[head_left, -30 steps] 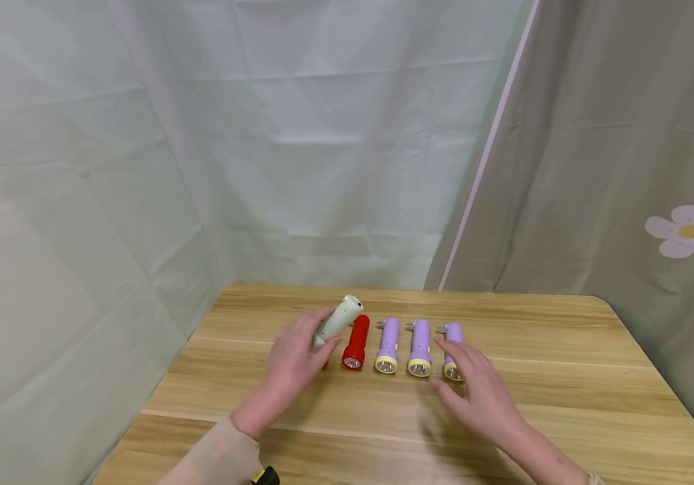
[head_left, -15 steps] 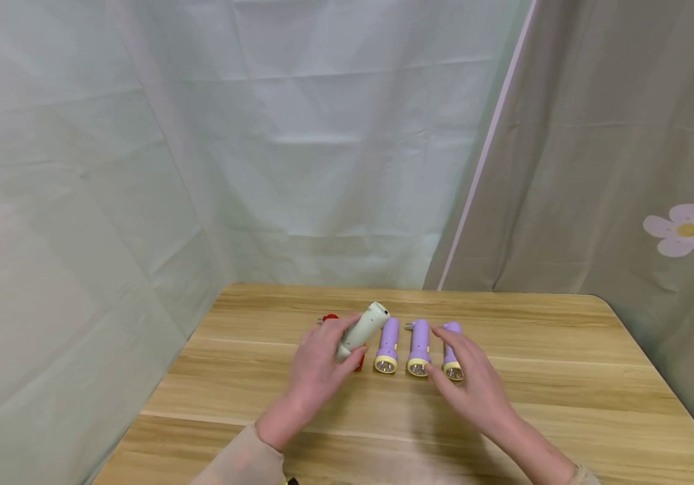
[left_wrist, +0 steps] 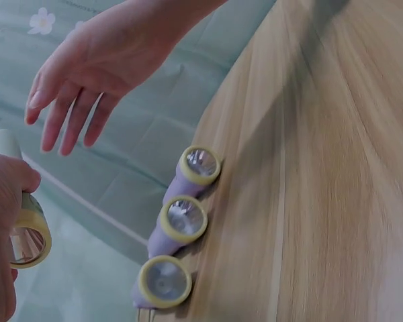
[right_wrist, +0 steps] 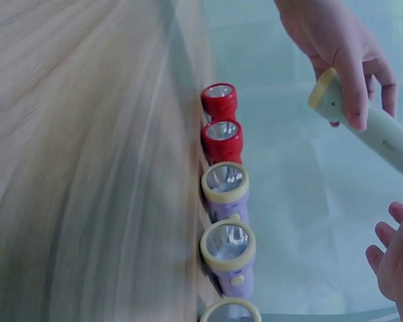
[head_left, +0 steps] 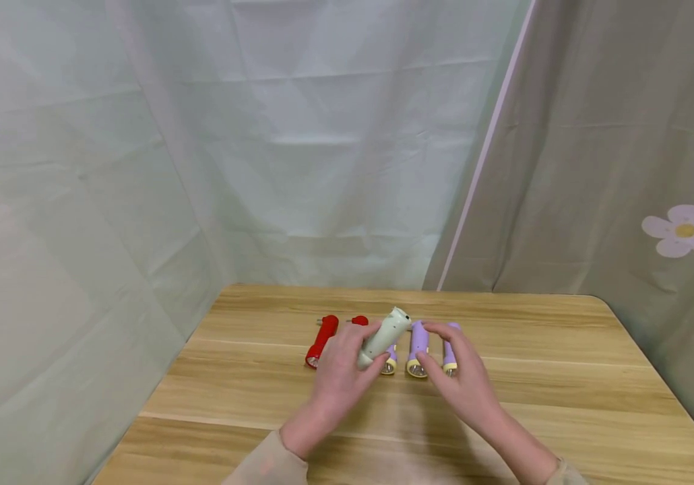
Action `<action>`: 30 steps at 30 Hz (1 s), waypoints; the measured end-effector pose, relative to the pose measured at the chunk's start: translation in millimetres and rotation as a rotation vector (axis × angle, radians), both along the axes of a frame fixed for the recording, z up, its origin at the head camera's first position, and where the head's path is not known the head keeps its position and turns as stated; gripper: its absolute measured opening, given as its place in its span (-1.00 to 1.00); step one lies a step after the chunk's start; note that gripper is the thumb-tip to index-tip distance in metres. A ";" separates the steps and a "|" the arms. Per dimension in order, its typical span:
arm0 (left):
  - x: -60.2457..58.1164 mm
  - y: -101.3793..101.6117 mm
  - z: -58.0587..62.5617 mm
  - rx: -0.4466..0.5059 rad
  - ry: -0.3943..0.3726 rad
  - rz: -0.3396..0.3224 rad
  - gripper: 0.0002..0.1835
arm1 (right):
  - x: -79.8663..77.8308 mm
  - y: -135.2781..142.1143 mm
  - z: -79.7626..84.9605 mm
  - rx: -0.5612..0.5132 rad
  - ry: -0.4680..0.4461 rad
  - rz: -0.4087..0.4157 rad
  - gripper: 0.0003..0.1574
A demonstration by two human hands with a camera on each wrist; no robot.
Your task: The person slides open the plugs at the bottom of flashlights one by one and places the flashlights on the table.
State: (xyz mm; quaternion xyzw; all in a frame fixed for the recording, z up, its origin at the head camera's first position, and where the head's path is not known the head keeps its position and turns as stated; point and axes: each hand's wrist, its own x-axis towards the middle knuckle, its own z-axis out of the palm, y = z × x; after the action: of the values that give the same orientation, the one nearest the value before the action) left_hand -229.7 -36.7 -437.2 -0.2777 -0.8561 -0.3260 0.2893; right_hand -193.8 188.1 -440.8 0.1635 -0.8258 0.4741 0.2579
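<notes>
My left hand [head_left: 341,370] grips a pale green flashlight [head_left: 386,337] by its head end, tail tilted up to the right, raised above the table. Its yellow lens rim [left_wrist: 39,245] shows in the left wrist view. My right hand [head_left: 465,380] hovers just right of the tail, thumb and fingers spread in a loose curve with nothing between them. Beneath the hands lies a row of flashlights: a red one [head_left: 324,340] at the left, a second red one [right_wrist: 223,139] mostly covered by my left hand in the head view, then purple ones with yellow rims [right_wrist: 228,249].
The row rests on a wood-grain table [head_left: 541,424], lenses toward me. Metal plug prongs [left_wrist: 146,314] stick out from a purple flashlight. Pale curtains [head_left: 335,148] hang behind the table, with a flower-printed grey one [head_left: 577,155] at the right.
My left hand has carried the pale green flashlight rightward, from over the red flashlights to over the leftmost purple one. My right hand has shifted slightly left and up, closing the gap between the hands.
</notes>
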 end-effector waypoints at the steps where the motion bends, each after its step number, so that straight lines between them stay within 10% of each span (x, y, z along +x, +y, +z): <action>1: 0.1 1.9 -0.6 0.002 -0.001 -0.002 -0.38 | -0.4 -1.2 0.9 -0.019 -0.006 0.009 -0.40; 30: 7.1 34.3 -7.7 0.067 -0.023 0.011 -0.40 | -7.6 -18.4 1.8 -0.391 -0.018 0.126 -0.43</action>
State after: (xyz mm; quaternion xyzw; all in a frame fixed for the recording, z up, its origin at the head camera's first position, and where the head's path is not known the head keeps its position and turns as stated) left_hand -222.6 -2.4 -444.9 -0.2595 -0.8494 -0.3563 0.2904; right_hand -201.5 169.6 -439.0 0.1575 -0.7084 0.6421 0.2472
